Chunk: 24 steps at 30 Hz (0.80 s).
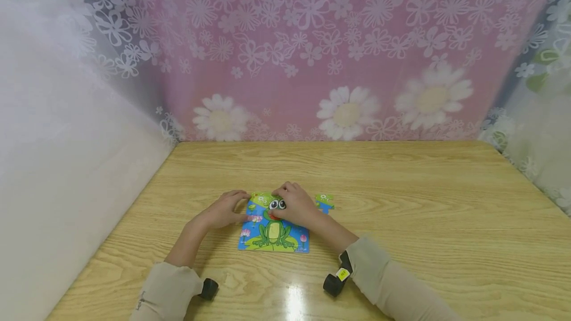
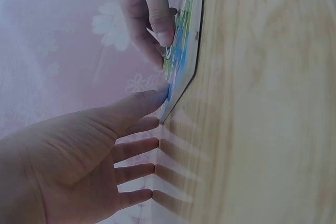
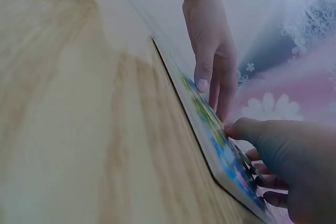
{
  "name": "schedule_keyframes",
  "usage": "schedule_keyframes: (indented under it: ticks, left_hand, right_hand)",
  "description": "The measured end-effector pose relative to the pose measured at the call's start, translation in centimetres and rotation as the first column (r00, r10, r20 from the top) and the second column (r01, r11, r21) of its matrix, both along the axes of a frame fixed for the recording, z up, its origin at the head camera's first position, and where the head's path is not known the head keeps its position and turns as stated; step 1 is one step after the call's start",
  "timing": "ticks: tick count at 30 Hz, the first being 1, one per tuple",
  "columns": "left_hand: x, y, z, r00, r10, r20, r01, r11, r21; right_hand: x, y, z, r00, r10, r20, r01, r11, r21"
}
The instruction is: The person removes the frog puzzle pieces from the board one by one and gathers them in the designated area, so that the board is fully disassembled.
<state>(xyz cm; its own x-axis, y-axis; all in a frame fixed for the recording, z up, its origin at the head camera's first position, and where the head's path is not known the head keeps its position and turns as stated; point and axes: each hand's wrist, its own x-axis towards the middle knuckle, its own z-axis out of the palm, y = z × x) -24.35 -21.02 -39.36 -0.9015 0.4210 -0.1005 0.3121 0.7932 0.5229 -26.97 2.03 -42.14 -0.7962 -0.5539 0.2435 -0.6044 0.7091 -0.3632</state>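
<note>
A frog jigsaw puzzle lies flat on the wooden table, its picture a green frog on blue with pink flowers. At its left edge is my left hand, fingers spread. In the left wrist view, the left thumb touches the puzzle's edge and the other fingertips reach the tabletop. My right hand rests over the upper right of the puzzle, thumb and fingers apart on the picture. The right thumb touches the surface in the right wrist view. What lies under the right palm is hidden.
One loose puzzle piece, green and blue with a white flower, lies on the table just right of the puzzle, partly behind the right hand. Floral curtains hang beyond the table and along its sides. Black wrist cameras sit on the sleeves.
</note>
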Motion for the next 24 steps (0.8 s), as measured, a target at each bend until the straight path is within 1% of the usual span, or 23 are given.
schedule_keyframes:
  ticks: [5, 9, 12, 20, 24]
  left_hand:
    - [0.0, 0.0, 0.0, 1.0, -0.001, -0.009, 0.001, 1.0, -0.003]
    - [0.1, 0.1, 0.1, 1.0, 0.001, -0.009, -0.001, 1.0, 0.0]
    - [0.1, 0.0, 0.2, 1.0, 0.001, -0.007, -0.001, 1.0, 0.002]
    - [0.4, 0.2, 0.4, 1.0, 0.01, -0.001, -0.01, 1.0, 0.015]
    - [0.3, 0.2, 0.4, 1.0, 0.014, -0.004, -0.014, 1.0, 0.006]
  right_hand:
    - [0.5, -0.3, 0.4, 1.0, -0.024, 0.005, 0.024, 1.0, -0.016]
    - [0.6, -0.3, 0.5, 1.0, -0.021, 0.018, 0.022, 0.999, -0.044]
    - [0.5, -0.3, 0.4, 0.999, -0.023, 0.025, 0.024, 0.999, -0.044]
    - [0.5, -0.3, 0.9, 0.998, 0.008, 0.067, -0.006, 0.999, -0.043]
    - [0.6, -0.1, 1.2, 0.997, 0.017, 0.069, -0.014, 0.999, -0.039]
